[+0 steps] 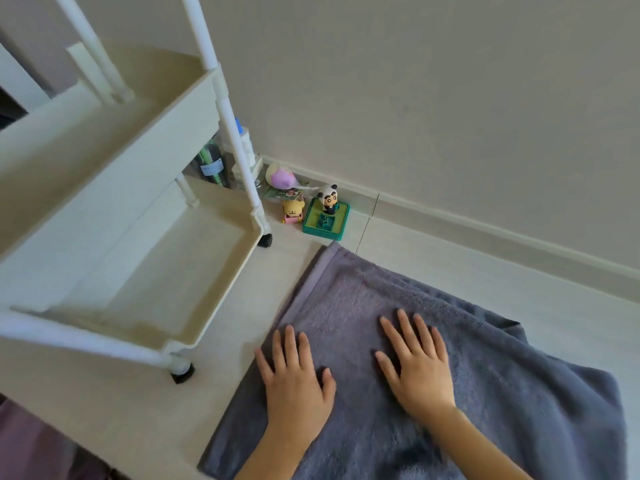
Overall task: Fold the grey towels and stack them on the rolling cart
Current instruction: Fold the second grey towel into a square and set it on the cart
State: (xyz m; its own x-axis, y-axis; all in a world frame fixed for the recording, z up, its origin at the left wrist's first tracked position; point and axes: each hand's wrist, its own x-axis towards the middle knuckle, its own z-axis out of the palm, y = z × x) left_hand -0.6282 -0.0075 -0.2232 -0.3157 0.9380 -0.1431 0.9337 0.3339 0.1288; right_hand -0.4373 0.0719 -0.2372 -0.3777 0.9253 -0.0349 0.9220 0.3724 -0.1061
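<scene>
Floor (450, 271): pale tile, meets baseboard along upper right. Grey towel (363, 299) spread flat on it, lower right of frame, a second layer showing at its right edge. White cart (194, 285) stands on castors at left. Toys on floor by the wall, centre: panda figure (328, 199) on green base (325, 223), yellow figure (293, 210), pink item (282, 177).

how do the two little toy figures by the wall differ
The panda-hooded toy figure is black and white and stands on a green square base; the small yellow bear figure sits on a pink base. The panda figure stands nearer the wall and looks taller; the yellow bear is closer to the cream rolling cart. Both stand upright on the pale floor, beyond the grey towel.
</scene>
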